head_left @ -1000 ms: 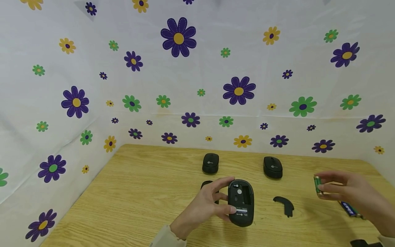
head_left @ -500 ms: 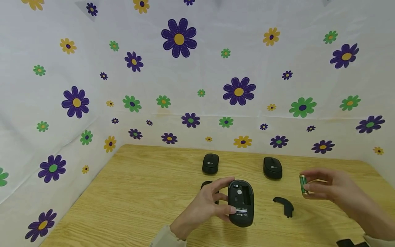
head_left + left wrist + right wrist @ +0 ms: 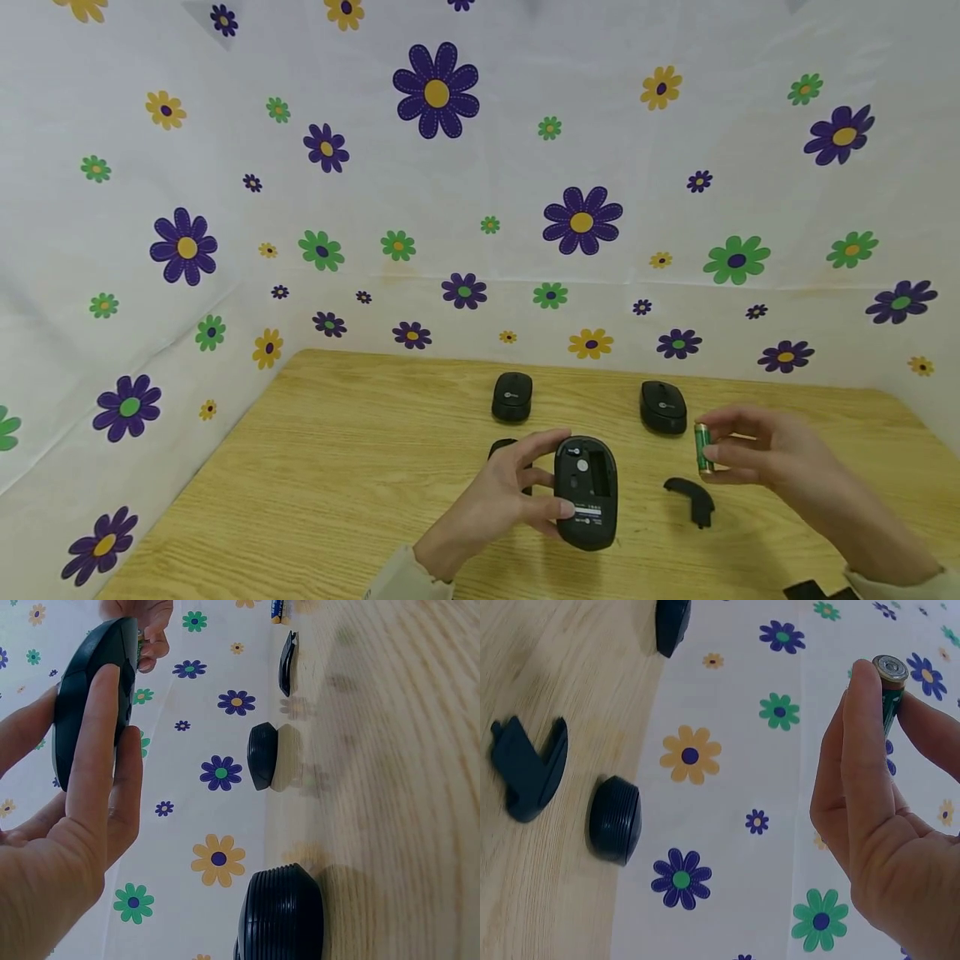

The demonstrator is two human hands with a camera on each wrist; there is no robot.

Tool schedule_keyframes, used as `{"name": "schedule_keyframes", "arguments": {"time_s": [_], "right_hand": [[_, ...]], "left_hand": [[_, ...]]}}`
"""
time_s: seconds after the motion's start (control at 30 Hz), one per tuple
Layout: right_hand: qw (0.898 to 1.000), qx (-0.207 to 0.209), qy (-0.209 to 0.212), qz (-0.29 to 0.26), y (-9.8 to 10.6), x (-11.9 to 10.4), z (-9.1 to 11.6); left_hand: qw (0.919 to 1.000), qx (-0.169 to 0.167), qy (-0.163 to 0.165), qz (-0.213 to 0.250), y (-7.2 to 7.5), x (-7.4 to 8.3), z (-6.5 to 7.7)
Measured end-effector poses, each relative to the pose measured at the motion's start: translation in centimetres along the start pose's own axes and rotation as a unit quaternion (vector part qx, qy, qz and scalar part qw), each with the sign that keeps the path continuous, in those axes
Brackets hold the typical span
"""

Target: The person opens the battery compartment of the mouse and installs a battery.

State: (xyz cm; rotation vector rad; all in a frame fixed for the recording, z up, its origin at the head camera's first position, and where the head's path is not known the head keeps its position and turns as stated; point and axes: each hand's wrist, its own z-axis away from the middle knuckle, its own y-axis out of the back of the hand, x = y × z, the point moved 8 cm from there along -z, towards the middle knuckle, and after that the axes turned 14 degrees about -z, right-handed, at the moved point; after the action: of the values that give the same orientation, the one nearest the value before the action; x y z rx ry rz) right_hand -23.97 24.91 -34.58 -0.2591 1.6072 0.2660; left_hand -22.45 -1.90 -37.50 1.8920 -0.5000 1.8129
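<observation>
Left hand [image 3: 491, 498] is curled round a black mouse [image 3: 585, 493], underside showing (battery slot [image 3: 600, 473] and all). Right hand [image 3: 783, 450] pinches a green battery [image 3: 702, 438] near it, both above the table [image 3: 360, 467]. Loose cover [image 3: 699, 500] lies on that, two other mice [image 3: 663, 408] farther back.

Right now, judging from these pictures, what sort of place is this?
Probably a small screened-off workspace: a wood-grain table, a flower-patterned white sheet behind it, plus a computer mouse and battery being held. The room beyond is hidden.
</observation>
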Motion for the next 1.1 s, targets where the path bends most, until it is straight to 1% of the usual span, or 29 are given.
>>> {"name": "schedule_keyframes", "arguments": {"time_s": [0.07, 0.3, 0.53, 0.83, 0.93, 1.1], "right_hand": [[1.0, 0.0, 0.0, 0.001, -0.5, 0.0, -0.1], [0.999, 0.023, -0.026, 0.0, -1.9, -0.1, -0.4], [0.999, 0.029, -0.032, 0.006, -3.4, -0.4, -1.0], [1.0, 0.015, -0.012, -0.02, -5.0, -1.1, -1.6], [1.0, 0.007, -0.002, -0.023, -5.5, -1.3, -1.7], [1.0, 0.004, 0.015, -0.026, -6.4, -1.6, -2.0]], "left_hand": [[1.0, 0.0, 0.001, 0.0, 0.0, 0.0, 0.0], [1.0, 0.0, 0.0, 0.001, 0.0, 0.0, 0.0], [1.0, 0.0, -0.002, -0.002, 0.0, -0.1, 0.0], [1.0, -0.003, -0.009, 0.001, 0.0, 0.0, -0.1], [0.9999, -0.003, -0.01, 0.0, 0.0, 0.0, -0.1], [1.0, -0.001, -0.007, -0.004, 0.0, 0.0, 0.0]]}}
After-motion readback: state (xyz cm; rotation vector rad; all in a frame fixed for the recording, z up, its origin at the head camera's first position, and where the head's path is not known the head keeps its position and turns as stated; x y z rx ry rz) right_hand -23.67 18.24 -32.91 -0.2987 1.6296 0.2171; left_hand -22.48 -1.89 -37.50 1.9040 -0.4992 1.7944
